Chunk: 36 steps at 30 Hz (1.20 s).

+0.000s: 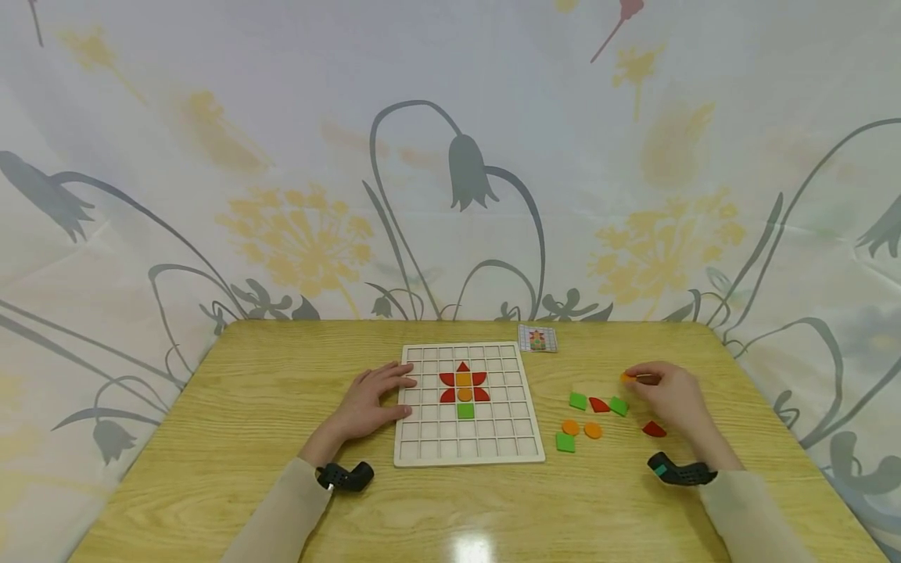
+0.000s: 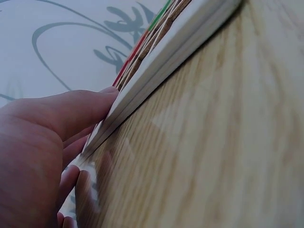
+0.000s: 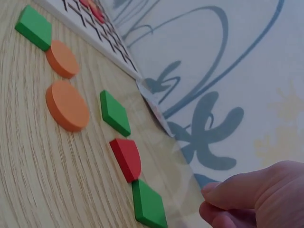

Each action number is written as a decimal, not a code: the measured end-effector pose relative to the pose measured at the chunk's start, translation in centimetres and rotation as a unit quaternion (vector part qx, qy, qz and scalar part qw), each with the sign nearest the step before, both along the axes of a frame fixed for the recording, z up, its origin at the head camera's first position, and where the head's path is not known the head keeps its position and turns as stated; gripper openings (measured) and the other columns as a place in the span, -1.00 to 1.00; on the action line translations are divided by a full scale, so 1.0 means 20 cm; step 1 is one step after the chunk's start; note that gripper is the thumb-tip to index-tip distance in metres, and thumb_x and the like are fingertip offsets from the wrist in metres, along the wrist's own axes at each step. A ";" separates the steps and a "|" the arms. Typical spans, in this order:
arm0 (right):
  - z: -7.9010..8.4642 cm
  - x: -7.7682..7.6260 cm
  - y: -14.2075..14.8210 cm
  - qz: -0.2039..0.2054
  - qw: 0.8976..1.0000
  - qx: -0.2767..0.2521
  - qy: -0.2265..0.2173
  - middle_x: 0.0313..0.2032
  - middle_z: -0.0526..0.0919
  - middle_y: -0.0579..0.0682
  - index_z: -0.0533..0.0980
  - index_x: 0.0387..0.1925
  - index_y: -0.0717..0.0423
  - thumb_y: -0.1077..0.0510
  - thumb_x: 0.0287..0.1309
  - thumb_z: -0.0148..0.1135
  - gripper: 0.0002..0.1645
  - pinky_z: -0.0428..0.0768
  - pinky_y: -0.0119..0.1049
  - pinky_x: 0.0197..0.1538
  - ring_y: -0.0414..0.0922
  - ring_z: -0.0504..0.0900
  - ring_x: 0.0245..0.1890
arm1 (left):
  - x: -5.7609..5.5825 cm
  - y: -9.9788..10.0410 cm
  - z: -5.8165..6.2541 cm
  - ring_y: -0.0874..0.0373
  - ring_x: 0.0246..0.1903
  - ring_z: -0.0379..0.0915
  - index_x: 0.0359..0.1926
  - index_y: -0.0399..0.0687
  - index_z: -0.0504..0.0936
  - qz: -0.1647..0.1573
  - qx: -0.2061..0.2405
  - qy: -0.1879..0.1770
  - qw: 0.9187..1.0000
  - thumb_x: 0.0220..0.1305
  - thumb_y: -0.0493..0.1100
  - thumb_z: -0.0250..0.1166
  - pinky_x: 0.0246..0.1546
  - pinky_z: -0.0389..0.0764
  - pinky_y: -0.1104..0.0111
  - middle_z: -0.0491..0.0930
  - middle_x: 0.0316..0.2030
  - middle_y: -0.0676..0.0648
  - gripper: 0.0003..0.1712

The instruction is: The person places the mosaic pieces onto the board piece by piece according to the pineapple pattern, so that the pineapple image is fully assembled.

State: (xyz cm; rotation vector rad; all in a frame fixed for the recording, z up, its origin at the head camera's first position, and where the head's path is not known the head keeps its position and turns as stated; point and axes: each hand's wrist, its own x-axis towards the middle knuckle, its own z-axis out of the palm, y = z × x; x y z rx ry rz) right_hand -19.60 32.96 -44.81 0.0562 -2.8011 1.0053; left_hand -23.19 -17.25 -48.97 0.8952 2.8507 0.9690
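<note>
A white grid board (image 1: 431,449) lies flat on the table. On it sit flat pieces in a flower-like pattern: red pieces (image 1: 463,367), orange pieces (image 1: 464,378) and a green square (image 1: 465,410). My left hand (image 1: 367,400) rests at the board's left edge, fingers extended and thumb touching the rim (image 2: 156,66). To the right of the board, my right hand (image 1: 669,395) pinches an orange piece (image 1: 626,378) between thumb and fingers, above the table. The right wrist view hides that piece behind the hand (image 3: 259,194).
Loose pieces lie between the board and my right hand: green squares (image 1: 565,442), orange discs (image 1: 593,431) and a red piece (image 1: 599,404). Another red piece (image 1: 654,429) is by the right wrist. A small pattern card (image 1: 538,338) lies behind the board. A flowered curtain (image 1: 450,234) hangs at the table's back edge.
</note>
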 end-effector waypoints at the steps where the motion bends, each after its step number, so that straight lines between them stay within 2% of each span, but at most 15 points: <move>1: 0.00 0.00 -0.02 0.005 1.000 -0.006 -0.004 -0.09 0.67 0.28 0.67 -0.06 0.26 0.12 0.30 0.32 -0.70 0.59 -0.25 -0.29 0.19 0.66 -0.15 | 0.00 0.00 0.00 -0.10 0.47 0.03 0.24 -0.02 0.60 0.000 0.000 0.000 1.000 0.31 0.01 0.35 0.39 -0.09 -0.20 0.32 0.42 -0.05 -0.49; 8: 0.01 -0.04 -0.19 0.052 0.998 -0.038 -0.016 -0.16 0.71 0.15 0.66 -0.08 0.25 0.15 0.25 0.37 -0.72 0.63 -0.23 -0.24 0.06 0.68 -0.20 | 0.00 0.00 0.01 -0.10 0.47 0.02 0.24 -0.03 0.60 -0.003 0.005 -0.003 1.000 0.30 -0.01 0.36 0.39 -0.11 -0.21 0.32 0.42 -0.06 -0.48; 12: 0.01 -0.07 -0.30 0.089 0.995 -0.045 0.001 -0.16 0.70 0.13 0.68 -0.13 0.22 0.19 0.21 0.39 -0.78 0.66 -0.17 -0.21 0.03 0.68 -0.22 | 0.00 0.00 0.01 -0.09 0.47 0.02 0.24 -0.01 0.60 -0.004 0.007 -0.002 1.000 0.30 -0.01 0.36 0.38 -0.10 -0.22 0.32 0.42 -0.05 -0.49; 16: -0.02 -0.10 -0.44 0.127 0.990 -0.058 0.009 -0.19 0.70 0.08 0.69 -0.18 0.19 0.20 0.19 0.41 -0.82 0.65 -0.22 -0.24 -0.03 0.67 -0.27 | 0.00 0.00 0.01 -0.10 0.47 0.02 0.24 -0.01 0.60 -0.004 0.011 -0.002 1.000 0.31 0.00 0.35 0.38 -0.10 -0.23 0.33 0.41 -0.06 -0.49; 22: -0.06 -0.11 -0.64 0.165 0.983 -0.080 -0.014 -0.24 0.69 -0.05 0.71 -0.23 0.09 0.19 0.15 0.44 -0.87 0.62 -0.27 -0.23 -0.15 0.63 -0.31 | 0.00 0.00 0.00 -0.10 0.48 0.01 0.26 -0.02 0.59 -0.005 0.012 -0.004 1.000 0.30 -0.02 0.36 0.38 -0.11 -0.22 0.31 0.42 -0.06 -0.47; 30: -0.12 -0.08 -0.81 0.239 0.969 -0.058 -0.002 -0.27 0.68 -0.19 0.72 -0.27 -0.03 0.17 0.15 0.44 -0.91 0.59 -0.27 -0.20 -0.22 0.61 -0.30 | 0.01 0.00 0.02 -0.12 0.46 0.05 0.24 -0.02 0.61 -0.007 0.012 0.004 1.000 0.29 0.01 0.36 0.37 -0.07 -0.24 0.33 0.41 -0.07 -0.47; 36: -0.15 -0.09 -0.85 0.258 0.965 -0.039 0.018 -0.27 0.66 -0.24 0.73 -0.32 -0.07 0.17 0.14 0.46 -0.94 0.57 -0.23 -0.13 -0.19 0.59 -0.23 | 0.01 0.00 0.01 -0.13 0.46 0.05 0.24 -0.03 0.60 -0.008 0.010 0.006 1.000 0.30 0.00 0.35 0.36 -0.06 -0.25 0.33 0.41 -0.07 -0.48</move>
